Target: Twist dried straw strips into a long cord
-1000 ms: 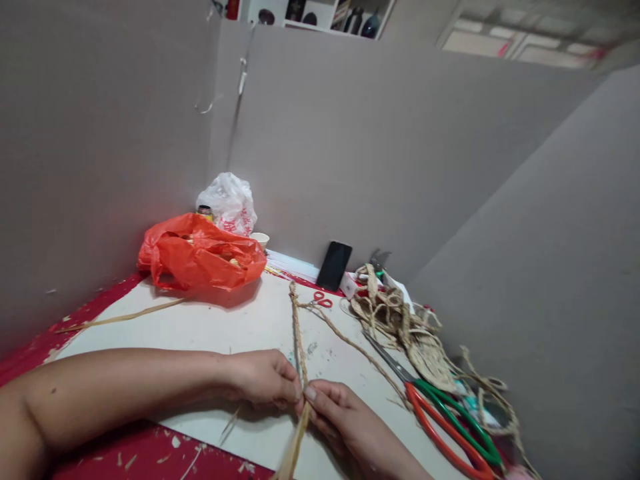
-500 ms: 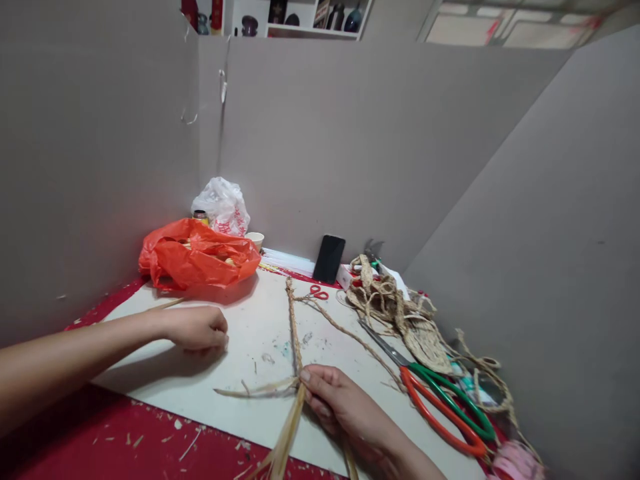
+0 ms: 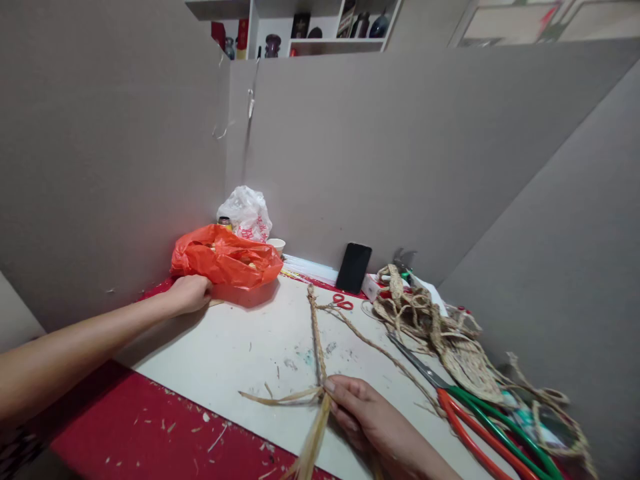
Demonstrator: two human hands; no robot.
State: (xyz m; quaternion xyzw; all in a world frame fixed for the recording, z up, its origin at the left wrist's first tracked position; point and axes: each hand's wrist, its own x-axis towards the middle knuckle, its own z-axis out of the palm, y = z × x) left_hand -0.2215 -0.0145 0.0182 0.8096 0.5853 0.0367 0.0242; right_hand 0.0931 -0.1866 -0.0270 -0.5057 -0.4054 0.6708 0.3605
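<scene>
My right hand (image 3: 357, 410) pinches a straw braid (image 3: 317, 340) between thumb and forefinger at the end of its plaited part. The braid runs away from me over the white board (image 3: 235, 353). Below my fingers hang loose, flat straw strands (image 3: 315, 443), and one strand (image 3: 280, 400) sticks out to the left. My left hand (image 3: 190, 293) is at the board's far left, close against the orange-red plastic bag (image 3: 227, 257), its fingers curled. A short piece of pale straw (image 3: 216, 303) shows beside the fingertips. Whether they grip it is hidden.
Large scissors (image 3: 465, 407) with red and green handles lie right of my right hand. Beyond are coiled straw braids (image 3: 430, 320), small red scissors (image 3: 343, 302) and a leaning phone (image 3: 353, 268). Grey partitions (image 3: 350, 147) enclose the table; straw scraps litter the red cloth (image 3: 165, 433).
My left hand has moved away from me and to the left, up to the bag. My right hand keeps its pinch on the braid. The view has shifted slightly left.
</scene>
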